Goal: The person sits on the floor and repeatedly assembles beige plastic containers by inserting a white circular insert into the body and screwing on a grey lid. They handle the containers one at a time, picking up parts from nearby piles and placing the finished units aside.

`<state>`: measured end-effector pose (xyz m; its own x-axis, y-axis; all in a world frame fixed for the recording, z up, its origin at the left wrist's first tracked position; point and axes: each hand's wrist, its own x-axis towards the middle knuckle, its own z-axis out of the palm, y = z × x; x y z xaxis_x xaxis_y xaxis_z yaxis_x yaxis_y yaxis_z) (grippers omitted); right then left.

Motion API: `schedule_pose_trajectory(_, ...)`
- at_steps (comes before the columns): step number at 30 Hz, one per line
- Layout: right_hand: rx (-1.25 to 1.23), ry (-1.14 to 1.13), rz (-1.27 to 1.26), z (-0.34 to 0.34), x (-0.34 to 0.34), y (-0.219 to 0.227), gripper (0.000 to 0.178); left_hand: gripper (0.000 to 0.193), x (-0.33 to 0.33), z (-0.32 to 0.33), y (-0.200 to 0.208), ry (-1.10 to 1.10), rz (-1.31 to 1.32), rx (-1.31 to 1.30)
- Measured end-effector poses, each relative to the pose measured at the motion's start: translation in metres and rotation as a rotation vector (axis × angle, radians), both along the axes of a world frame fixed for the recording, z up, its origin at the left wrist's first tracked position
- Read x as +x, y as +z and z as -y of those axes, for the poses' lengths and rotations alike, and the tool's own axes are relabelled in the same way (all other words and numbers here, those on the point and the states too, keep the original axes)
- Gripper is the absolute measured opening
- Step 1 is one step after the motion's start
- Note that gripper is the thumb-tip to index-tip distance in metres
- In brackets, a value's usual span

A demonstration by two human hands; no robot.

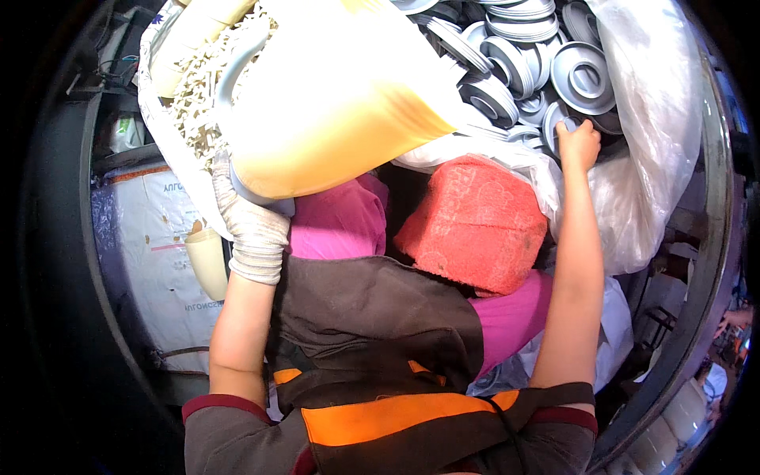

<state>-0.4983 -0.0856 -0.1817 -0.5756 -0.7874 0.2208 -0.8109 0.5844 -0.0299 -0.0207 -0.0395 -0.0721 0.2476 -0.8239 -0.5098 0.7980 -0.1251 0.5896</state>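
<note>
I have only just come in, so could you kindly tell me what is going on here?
A person is working over a clear plastic bag full of grey plastic caps. The right hand, bare, reaches into the bag, its fingers on one cap. The left hand, in a knitted glove, holds a large yellow yarn cone tilted up near the face. An orange-red pad lies over the person's lap.

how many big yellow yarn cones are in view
1: the yellow yarn cone sits at top centre, held by the gloved left hand. The right hand reaches into the bag of grey caps. Others may be hidden.
</note>
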Motion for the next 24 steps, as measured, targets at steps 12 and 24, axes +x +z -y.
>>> schedule_pose_trajectory(12, -0.626, 0.794, 0.865, -0.149, 0.159, 0.196, 0.054, 0.04, -0.019, -0.011, 0.019, -0.426, 0.028, -0.214)
schedule_pose_trajectory(24, -0.583, 1.126, 0.568, -0.251, 0.177, 0.218, 0.061, 0.032, -0.012, -0.067, 0.035, -0.736, -0.243, -0.022)
